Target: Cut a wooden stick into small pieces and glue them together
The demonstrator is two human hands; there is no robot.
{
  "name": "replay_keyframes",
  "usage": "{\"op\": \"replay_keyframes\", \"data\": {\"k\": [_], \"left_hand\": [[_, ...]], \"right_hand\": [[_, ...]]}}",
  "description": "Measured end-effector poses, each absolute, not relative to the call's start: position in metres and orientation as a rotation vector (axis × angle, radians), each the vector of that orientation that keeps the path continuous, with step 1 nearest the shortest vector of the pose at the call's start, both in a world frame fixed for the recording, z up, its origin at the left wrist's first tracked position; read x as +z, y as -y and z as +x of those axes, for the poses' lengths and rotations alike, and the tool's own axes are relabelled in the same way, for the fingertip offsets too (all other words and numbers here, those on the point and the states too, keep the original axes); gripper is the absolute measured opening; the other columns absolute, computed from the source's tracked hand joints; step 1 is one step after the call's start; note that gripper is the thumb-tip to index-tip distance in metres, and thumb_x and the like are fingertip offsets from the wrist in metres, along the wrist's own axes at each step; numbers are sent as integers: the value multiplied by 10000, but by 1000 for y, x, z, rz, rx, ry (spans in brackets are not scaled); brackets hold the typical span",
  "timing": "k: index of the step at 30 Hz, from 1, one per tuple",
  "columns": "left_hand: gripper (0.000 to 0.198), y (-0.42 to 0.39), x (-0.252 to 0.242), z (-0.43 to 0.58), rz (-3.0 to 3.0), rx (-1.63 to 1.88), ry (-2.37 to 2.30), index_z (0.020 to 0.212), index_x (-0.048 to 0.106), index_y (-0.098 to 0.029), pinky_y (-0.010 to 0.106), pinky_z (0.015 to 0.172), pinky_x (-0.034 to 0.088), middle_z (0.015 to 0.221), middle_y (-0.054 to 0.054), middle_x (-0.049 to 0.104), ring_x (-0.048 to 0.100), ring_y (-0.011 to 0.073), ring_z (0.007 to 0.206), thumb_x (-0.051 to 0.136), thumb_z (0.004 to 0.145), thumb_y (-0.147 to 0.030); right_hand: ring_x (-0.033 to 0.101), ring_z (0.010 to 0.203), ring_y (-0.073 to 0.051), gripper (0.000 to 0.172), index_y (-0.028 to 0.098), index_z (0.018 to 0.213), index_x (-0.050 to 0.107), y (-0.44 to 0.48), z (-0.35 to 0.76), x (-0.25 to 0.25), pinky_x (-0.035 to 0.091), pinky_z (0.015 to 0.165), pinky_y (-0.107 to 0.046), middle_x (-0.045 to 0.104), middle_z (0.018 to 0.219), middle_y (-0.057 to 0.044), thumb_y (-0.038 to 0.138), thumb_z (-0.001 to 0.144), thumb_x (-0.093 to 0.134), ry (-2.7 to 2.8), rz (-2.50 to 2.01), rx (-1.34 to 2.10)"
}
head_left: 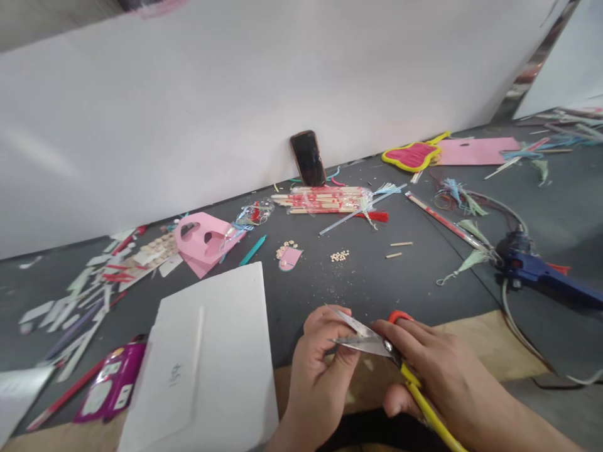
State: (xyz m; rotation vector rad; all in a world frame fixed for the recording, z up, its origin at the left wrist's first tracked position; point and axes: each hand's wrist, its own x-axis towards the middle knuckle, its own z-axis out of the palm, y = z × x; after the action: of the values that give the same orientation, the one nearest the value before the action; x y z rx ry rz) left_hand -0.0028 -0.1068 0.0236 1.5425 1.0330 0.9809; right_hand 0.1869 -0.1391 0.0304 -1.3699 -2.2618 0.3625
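My right hand (445,361) grips scissors (372,344) with yellow and orange handles. Their blades are parted and point left, across the fingers of my left hand (320,370). That hand is closed, thumb toward fingertips; whatever it pinches is mostly hidden behind the blades and fingers. Beyond my hands lies a small heap of pale cut bits (340,256). To its right are two short wooden sticks (401,243). Left of the heap, a pink paper piece (290,258) lies with more pale bits around its upper edge.
White foam board (226,351) is at left, beside a purple packet (110,383). A phone (308,158) leans on the white partition behind bundled sticks (330,199). A blue glue gun (546,276) with its cable lies right. Paper scraps (85,295) cover the far left.
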Motion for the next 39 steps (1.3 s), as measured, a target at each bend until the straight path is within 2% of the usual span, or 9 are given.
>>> {"op": "replay_keyframes", "data": {"k": [5,12,18,23,25,29,33,39], "left_hand": [[63,108,22,-1,1700,1099,-1020,867,623,-231,387,941,421,937,29,660,556,208,1061,562,873,-215],[107,107,24,2,1911,1186,-1110,840,624,-232,409,932,412,920,13,670,581,202,1006,559,853,-147],[97,106,22,0,1936,1192,-1096,869,627,-233,429,916,420,934,29,673,571,226,1031,553,867,-171],[73,105,23,-3,1796,1156,-1032,861,621,-253,419,907,428,915,12,679,584,217,1019,560,879,-217],[92,104,25,-5,1772,1099,-1033,829,634,-249,426,923,419,911,17,684,577,224,1042,559,880,-231],[161,102,27,-8,1745,959,-1033,756,657,-229,441,955,404,882,41,690,562,246,1083,556,879,-245],[120,103,25,-5,1692,1021,-1025,805,637,-224,428,936,427,909,44,678,578,231,1056,548,884,-239],[90,104,27,0,1928,1081,-1175,803,625,-229,490,983,345,894,24,677,600,228,983,563,855,-190]], "right_hand": [[655,638,-216,513,145,1070,535,140,188,26,497,526,-296,669,789,-92,596,923,340,2248,-1366,358],[645,625,-204,388,172,969,526,144,188,21,477,534,-276,662,768,-84,505,958,327,2244,-1441,429],[653,751,-255,546,146,1150,498,139,188,26,511,580,-326,665,859,-119,617,888,411,2264,-1399,286],[638,733,-233,690,161,1145,515,138,189,31,510,587,-317,642,859,-95,724,747,536,2253,-1373,388],[639,728,-232,701,162,1147,526,138,190,32,507,582,-315,642,843,-86,727,734,548,2259,-1372,392],[658,716,-225,611,156,1120,551,139,190,31,502,564,-294,664,837,-96,684,825,465,2258,-1368,348],[666,654,-201,563,145,1108,559,140,190,29,496,551,-272,685,802,-96,623,913,334,2242,-1360,354],[660,637,-188,434,166,1028,593,140,189,30,485,557,-252,683,765,-85,526,945,364,2229,-1433,462]]}}
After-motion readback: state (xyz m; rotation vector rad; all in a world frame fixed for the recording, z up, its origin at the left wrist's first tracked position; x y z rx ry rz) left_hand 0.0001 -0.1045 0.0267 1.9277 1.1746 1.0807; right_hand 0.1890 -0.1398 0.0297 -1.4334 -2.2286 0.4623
